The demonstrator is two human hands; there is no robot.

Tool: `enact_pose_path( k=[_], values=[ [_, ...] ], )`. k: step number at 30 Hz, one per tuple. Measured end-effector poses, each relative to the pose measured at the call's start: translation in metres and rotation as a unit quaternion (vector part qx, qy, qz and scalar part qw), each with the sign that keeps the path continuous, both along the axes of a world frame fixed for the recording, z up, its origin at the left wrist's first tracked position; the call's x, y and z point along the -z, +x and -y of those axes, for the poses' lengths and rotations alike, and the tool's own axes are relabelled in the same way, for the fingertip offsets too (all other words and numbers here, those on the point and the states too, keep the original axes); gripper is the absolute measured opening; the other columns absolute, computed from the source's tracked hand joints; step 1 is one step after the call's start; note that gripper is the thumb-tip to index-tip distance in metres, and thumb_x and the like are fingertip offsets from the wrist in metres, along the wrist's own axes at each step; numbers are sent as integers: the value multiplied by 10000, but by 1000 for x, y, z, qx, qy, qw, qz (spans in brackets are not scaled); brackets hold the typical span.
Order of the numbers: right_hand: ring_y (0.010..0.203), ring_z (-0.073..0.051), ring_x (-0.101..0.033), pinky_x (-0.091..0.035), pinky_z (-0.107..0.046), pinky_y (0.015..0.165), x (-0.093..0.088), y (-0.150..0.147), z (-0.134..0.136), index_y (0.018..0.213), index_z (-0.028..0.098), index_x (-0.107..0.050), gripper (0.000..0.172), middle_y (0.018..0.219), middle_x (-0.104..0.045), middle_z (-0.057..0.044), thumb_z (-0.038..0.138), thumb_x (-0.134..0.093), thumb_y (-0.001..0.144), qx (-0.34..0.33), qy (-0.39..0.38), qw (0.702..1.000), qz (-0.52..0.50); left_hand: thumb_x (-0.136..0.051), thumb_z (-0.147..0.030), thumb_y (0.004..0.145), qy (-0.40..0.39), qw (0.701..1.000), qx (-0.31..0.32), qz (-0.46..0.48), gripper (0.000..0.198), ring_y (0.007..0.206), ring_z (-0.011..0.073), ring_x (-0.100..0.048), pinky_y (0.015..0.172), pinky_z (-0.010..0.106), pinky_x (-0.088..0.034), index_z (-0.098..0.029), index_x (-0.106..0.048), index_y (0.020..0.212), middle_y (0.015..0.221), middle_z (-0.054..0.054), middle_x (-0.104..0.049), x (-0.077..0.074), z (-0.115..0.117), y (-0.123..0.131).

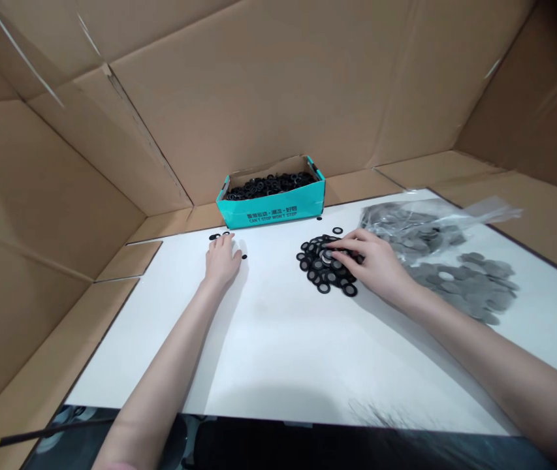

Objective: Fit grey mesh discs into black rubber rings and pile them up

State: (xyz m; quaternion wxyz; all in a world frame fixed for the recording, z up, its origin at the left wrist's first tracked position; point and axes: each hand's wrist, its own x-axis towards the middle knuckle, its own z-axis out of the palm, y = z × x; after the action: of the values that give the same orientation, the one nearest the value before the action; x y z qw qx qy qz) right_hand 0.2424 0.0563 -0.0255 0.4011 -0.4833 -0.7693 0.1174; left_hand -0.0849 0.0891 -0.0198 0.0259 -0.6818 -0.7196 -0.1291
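Observation:
My left hand (222, 258) lies palm down on the white tabletop, fingers stretched forward and thumb apart. Its fingertips are at a few small black rings (214, 237), which they partly hide. A tiny black piece (244, 257) lies just beside the thumb. My right hand (375, 262) reaches over a pile of black rings with grey centres (318, 264). Its thumb and index finger come together on one of the rings (328, 255) at the top of the pile. The other fingers are bent above it.
A turquoise box (271, 210) full of black rings stands at the back. A clear plastic bag (405, 225) of grey discs lies right of the pile, with loose grey discs (474, 294) in front. One ring (337, 230) lies apart. Cardboard walls (283, 85) surround the table.

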Motion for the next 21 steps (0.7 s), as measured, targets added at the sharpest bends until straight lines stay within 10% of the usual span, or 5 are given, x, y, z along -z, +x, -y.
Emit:
enact_pose_path(
  k=[6,12,21],
  values=[
    [866,-257,-645,-507,-412,772,-9,-1,5,965,208,-761,262,913,-678,-95,359,-551,923,13,17,999,-34,-400,-288,963,-9,999,-32,-26,508,1455,387,-334,1152,586,-323,-164,-450,1453,1590,139,-392,5,-20,-13],
    [738,-221,-615,-451,-356,640,-34,1,14,791,232,-714,286,818,-673,-74,403,-533,932,38,23,997,-58,-389,-281,961,1,999,-40,-31,467,1364,359,-457,1125,559,-343,-169,-500,1400,1413,172,-585,7,-29,-23],
    [608,-178,-504,-359,-330,610,-53,64,30,576,203,-553,375,654,-591,-54,395,-525,897,137,-44,990,8,-404,-237,938,32,999,-24,-22,370,1236,341,-549,1087,523,-368,-195,-640,1220,1292,132,-670,7,-40,-20]
  ],
)
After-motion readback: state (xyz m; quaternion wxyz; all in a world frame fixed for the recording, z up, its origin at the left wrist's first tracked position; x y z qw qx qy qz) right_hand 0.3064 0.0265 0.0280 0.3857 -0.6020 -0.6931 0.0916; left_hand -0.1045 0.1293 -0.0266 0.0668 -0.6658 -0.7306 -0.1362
